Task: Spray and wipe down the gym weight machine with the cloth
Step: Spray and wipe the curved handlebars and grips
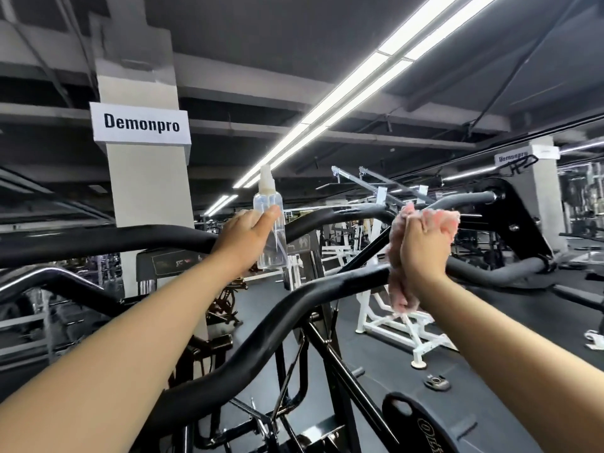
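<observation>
Long white fluorescent ceiling strips (pixel 353 89) run from centre toward one o'clock, bright and slightly blown out. The dark grey ceiling (pixel 277 31) stays dim. Edges bow with wide-angle distortion; distant machines are soft.

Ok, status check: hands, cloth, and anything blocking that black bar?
Left hand grips clear spray bottle, upright. Right hand holds pink cloth wrapped on black bar. Nothing visibly blocking the bar.
</observation>
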`<state>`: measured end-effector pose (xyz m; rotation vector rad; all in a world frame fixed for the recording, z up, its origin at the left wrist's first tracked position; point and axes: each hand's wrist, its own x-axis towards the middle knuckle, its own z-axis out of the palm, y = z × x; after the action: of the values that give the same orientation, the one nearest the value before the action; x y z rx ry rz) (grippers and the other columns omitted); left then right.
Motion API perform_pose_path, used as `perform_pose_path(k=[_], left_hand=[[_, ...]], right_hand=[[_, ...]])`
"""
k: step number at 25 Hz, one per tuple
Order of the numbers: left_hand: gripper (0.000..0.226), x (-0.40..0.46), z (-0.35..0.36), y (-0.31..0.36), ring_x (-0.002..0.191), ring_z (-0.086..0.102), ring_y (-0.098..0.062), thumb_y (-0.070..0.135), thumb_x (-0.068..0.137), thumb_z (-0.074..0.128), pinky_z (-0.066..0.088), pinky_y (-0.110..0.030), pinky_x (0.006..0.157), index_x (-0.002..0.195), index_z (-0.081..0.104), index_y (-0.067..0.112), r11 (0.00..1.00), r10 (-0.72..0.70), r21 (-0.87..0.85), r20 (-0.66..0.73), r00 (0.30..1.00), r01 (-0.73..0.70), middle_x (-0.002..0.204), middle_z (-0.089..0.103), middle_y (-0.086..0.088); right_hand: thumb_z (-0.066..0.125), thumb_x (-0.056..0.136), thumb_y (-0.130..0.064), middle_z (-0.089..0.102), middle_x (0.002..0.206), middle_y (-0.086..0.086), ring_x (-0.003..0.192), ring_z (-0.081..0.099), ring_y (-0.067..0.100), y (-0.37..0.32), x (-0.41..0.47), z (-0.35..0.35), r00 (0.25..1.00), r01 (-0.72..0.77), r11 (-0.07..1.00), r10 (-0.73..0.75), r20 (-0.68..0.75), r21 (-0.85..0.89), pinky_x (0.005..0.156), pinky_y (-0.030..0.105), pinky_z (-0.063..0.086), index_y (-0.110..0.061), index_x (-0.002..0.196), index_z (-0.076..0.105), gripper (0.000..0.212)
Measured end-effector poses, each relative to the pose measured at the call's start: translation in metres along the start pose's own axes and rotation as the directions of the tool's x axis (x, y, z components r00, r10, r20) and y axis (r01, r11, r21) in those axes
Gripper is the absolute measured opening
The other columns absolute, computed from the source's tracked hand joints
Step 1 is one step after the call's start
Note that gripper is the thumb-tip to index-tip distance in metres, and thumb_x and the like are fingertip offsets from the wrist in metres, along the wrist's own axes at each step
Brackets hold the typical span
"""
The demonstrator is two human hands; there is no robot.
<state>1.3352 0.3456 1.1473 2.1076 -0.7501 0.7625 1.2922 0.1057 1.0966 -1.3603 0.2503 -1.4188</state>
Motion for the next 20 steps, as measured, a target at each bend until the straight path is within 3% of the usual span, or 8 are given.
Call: perform_pose_path(k=[1,3,6,9,11,13,15,20], left_hand=[[0.058,0.004,-0.001,0.001,0.101,0.052,-0.03,0.058,0.093,0.03,0.039,-0.038,0.089,0.089,0.056,0.006,1.0,0.001,0.022,-0.006,1.0,-0.001,0.099,0.053,-0.011],[0.069,0.013,0.0,0.002,0.094,0.052,-0.028,0.062,0.084,0.026,0.039,-0.035,0.082,0.089,0.059,0.001,0.998,0.018,0.061,-0.004,1.0,-0.018,0.095,0.054,-0.011],[0.057,0.024,0.009,0.01,0.083,0.05,-0.023,0.049,0.097,0.032,0.034,-0.031,0.071,0.082,0.057,0.0,0.996,0.037,0.073,0.053,0.998,-0.041,0.083,0.051,-0.007],[0.052,0.032,0.022,0.021,0.069,0.042,-0.019,0.05,0.097,0.033,0.028,-0.03,0.064,0.071,0.047,0.006,0.998,0.053,0.016,0.104,0.993,-0.055,0.069,0.043,-0.005],[0.057,0.038,0.035,0.027,0.065,0.044,-0.019,0.054,0.095,0.033,0.03,-0.029,0.063,0.073,0.052,0.005,0.998,0.07,-0.004,0.151,0.986,-0.071,0.068,0.047,-0.006],[0.065,0.043,0.047,0.03,0.077,0.056,-0.024,0.063,0.085,0.029,0.038,-0.03,0.07,0.087,0.059,0.005,0.997,0.077,-0.004,0.192,0.978,-0.077,0.084,0.06,-0.015],[0.07,0.046,0.053,0.029,0.089,0.058,-0.028,0.07,0.07,0.025,0.038,-0.032,0.075,0.094,0.059,0.014,0.997,0.072,-0.043,0.196,0.978,-0.065,0.097,0.062,-0.016],[0.064,0.047,0.049,0.021,0.122,0.045,-0.019,0.071,0.077,0.036,0.031,-0.031,0.093,0.121,0.055,0.029,0.969,-0.045,-0.221,0.267,0.963,0.107,0.126,0.051,0.002]], right_hand=[[0.041,0.086,-0.052,0.053,0.104,0.025,0.088,0.057,0.029,0.0,0.013,0.002,0.998,-0.06,0.992,0.059,0.015,0.114,0.095,0.027,0.047,-0.003,0.111,0.053,0.056],[0.05,0.083,-0.052,0.057,0.086,0.016,0.069,0.055,0.023,-0.005,0.041,0.003,0.975,-0.205,0.913,0.161,0.151,0.352,0.073,0.041,0.056,-0.012,0.098,0.055,0.042],[0.067,0.068,-0.067,0.048,0.068,-0.006,0.057,0.046,0.008,-0.006,0.077,0.011,0.949,-0.196,0.925,0.095,0.302,0.327,0.058,0.027,0.049,-0.025,0.081,0.053,0.046],[0.058,0.087,-0.052,0.052,0.055,0.001,0.036,0.046,0.01,-0.003,0.093,0.016,0.8,-0.172,0.967,0.024,0.6,0.19,0.041,0.02,0.043,0.011,0.102,0.057,0.065],[0.069,0.082,-0.036,0.053,0.105,0.008,0.08,0.064,0.008,0.008,0.102,0.008,0.594,-0.111,0.991,0.13,0.794,-0.08,0.068,0.02,0.053,0.003,0.137,0.041,0.073],[0.074,0.061,-0.038,0.025,0.138,0.001,0.137,0.029,0.023,0.02,0.12,-0.001,0.567,0.273,0.81,0.3,0.767,-0.519,0.112,0.034,0.029,-0.016,0.148,0.026,0.102],[0.072,0.067,-0.027,0.02,0.151,0.007,0.137,0.021,0.023,0.033,0.135,-0.004,0.603,0.546,0.558,0.256,0.756,-0.625,0.115,0.034,0.02,-0.014,0.148,0.024,0.095],[0.062,0.07,-0.027,0.049,0.14,0.009,0.13,0.045,0.028,0.057,0.149,0.016,0.656,0.652,0.543,-0.053,0.753,-0.53,0.108,0.035,0.036,-0.016,0.142,0.041,0.075]])
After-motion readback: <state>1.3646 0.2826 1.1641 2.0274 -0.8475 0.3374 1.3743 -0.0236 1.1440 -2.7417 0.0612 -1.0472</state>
